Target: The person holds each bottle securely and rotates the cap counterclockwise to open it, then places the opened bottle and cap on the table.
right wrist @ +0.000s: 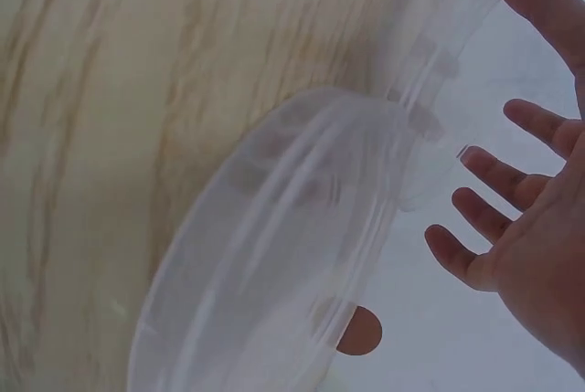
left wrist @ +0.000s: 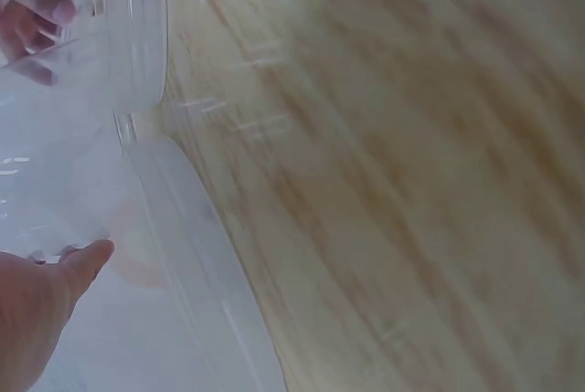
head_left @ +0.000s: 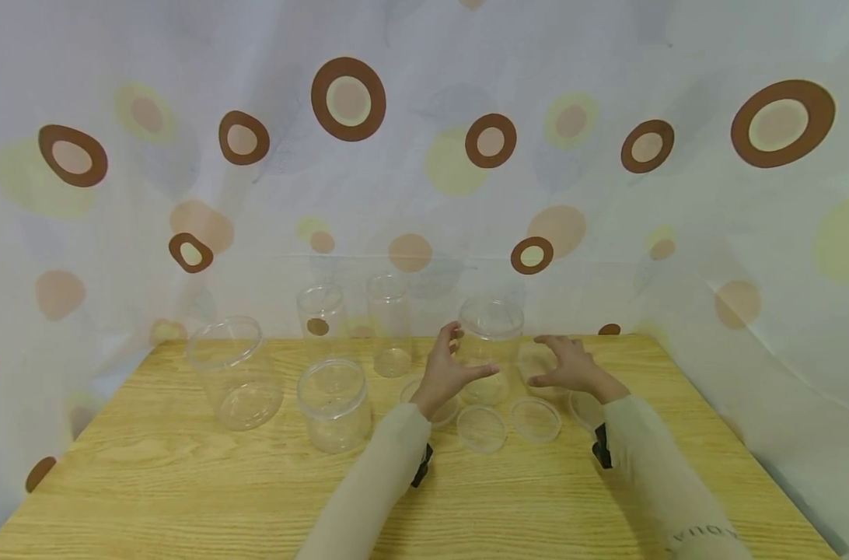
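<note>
A clear round jar (head_left: 492, 346) stands upright toward the right of the table, between the two hands. My left hand (head_left: 445, 373) is at its left side, fingers and thumb spread, the thumb in front of the jar. Whether it touches the wall, I cannot tell. To the jar's right, my right hand (head_left: 571, 367) is held apart from it, with loosely bent, parted fingers. Nothing is in its palm in the right wrist view. Clear round lids (head_left: 482, 429) lie flat in front of the jar, one partly under the left wrist and another (head_left: 585, 410) by the right wrist.
Left of the hands stand a wide clear jar (head_left: 235, 373), a short jar (head_left: 335, 404) and two tall narrow ones (head_left: 389, 327). The wood-patterned table (head_left: 186, 498) meets a white curtain (head_left: 424, 194) with brown and yellow circles at its back and sides.
</note>
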Tool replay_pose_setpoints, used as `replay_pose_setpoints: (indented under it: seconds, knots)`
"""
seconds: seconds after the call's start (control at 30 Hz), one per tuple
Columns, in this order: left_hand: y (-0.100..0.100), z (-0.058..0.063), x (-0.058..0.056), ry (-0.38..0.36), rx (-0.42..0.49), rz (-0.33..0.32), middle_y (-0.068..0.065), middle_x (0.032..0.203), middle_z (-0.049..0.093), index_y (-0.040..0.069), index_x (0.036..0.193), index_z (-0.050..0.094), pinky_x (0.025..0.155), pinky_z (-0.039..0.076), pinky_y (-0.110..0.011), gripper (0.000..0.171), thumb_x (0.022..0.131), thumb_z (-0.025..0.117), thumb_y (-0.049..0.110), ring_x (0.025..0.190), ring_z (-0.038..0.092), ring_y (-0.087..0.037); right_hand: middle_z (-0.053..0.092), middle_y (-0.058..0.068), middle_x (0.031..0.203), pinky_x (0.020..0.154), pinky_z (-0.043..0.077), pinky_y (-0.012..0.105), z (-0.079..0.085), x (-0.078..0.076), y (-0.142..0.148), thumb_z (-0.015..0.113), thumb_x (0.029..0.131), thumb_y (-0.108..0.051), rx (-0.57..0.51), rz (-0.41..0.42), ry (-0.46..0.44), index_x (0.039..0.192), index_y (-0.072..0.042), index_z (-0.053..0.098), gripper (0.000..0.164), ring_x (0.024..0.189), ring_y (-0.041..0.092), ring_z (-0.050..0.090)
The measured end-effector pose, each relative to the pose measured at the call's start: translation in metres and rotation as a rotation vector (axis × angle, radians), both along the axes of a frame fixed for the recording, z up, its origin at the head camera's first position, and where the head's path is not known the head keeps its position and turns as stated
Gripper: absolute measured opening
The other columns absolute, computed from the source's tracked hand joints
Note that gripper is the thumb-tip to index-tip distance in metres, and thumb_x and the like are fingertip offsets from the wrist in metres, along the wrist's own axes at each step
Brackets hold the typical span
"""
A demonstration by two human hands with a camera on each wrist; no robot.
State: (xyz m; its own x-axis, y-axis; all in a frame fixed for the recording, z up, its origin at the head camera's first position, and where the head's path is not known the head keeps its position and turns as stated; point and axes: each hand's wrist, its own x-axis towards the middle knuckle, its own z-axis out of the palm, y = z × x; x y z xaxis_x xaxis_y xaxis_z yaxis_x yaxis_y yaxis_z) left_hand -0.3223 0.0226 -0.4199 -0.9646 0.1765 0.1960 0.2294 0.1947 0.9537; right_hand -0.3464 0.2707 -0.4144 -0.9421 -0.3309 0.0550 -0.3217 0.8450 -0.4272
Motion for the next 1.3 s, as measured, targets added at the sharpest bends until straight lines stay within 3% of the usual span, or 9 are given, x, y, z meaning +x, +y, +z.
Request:
replay_pose_setpoints:
  seconds: [0.27, 0.53, 0.8, 1.0, 1.3]
  knots:
    - [-0.004, 0.002, 0.0, -0.007, -0.027, -0.023, -0.008, 0.144, 0.033, 0.019, 0.143, 0.022, 0.101, 0.037, -0.049, 0.094, 0.07, 0.08, 0.027, 0.13, 0.035, -0.033, 0.031, 0.033, 0.136, 0.087, 0.017, 0.078, -0.007, -0.003, -0.005, 0.071, 0.075, -0.041, 0.045, 0.01, -0.027, 0.135, 0.001, 0.036, 0.082, 0.119, 0.058, 0.022]
    - [-0.008, 0.002, -0.004, -0.015, -0.079, -0.065, -0.008, 0.147, 0.03, 0.021, 0.145, 0.019, 0.1, 0.037, -0.049, 0.095, 0.071, 0.078, 0.032, 0.129, 0.034, -0.035, 0.032, 0.034, 0.135, 0.088, 0.021, 0.075, -0.008, -0.003, -0.005, 0.071, 0.074, -0.044, 0.072, -0.005, -0.045, 0.135, 0.002, 0.036, 0.084, 0.118, 0.057, 0.025]
    - [-0.011, 0.005, -0.005, -0.013, -0.112, -0.081, -0.007, 0.147, 0.029, 0.022, 0.145, 0.018, 0.102, 0.035, -0.049, 0.097, 0.07, 0.079, 0.03, 0.131, 0.032, -0.031, 0.029, 0.035, 0.137, 0.088, 0.021, 0.073, -0.006, -0.003, -0.002, 0.069, 0.077, -0.045, 0.027, -0.024, -0.075, 0.138, 0.004, 0.027, 0.089, 0.119, 0.056, 0.023]
    - [-0.019, 0.021, -0.001, 0.042, -0.167, -0.054, -0.01, 0.147, 0.027, 0.014, 0.145, 0.017, 0.106, 0.029, -0.05, 0.099, 0.07, 0.079, 0.03, 0.135, 0.027, -0.031, 0.027, 0.033, 0.14, 0.087, 0.021, 0.075, 0.005, 0.001, 0.003, 0.067, 0.08, -0.042, -0.027, -0.007, -0.048, 0.138, 0.006, 0.027, 0.086, 0.121, 0.057, 0.021]
    - [-0.044, 0.061, 0.011, 0.129, -0.305, -0.019, -0.012, 0.147, 0.028, 0.012, 0.144, 0.019, 0.106, 0.03, -0.047, 0.094, 0.073, 0.076, 0.034, 0.135, 0.028, -0.03, 0.029, 0.034, 0.138, 0.096, 0.017, 0.069, 0.033, 0.011, 0.013, 0.063, 0.084, -0.037, -0.062, 0.059, 0.075, 0.138, 0.009, 0.027, 0.079, 0.124, 0.053, 0.024]
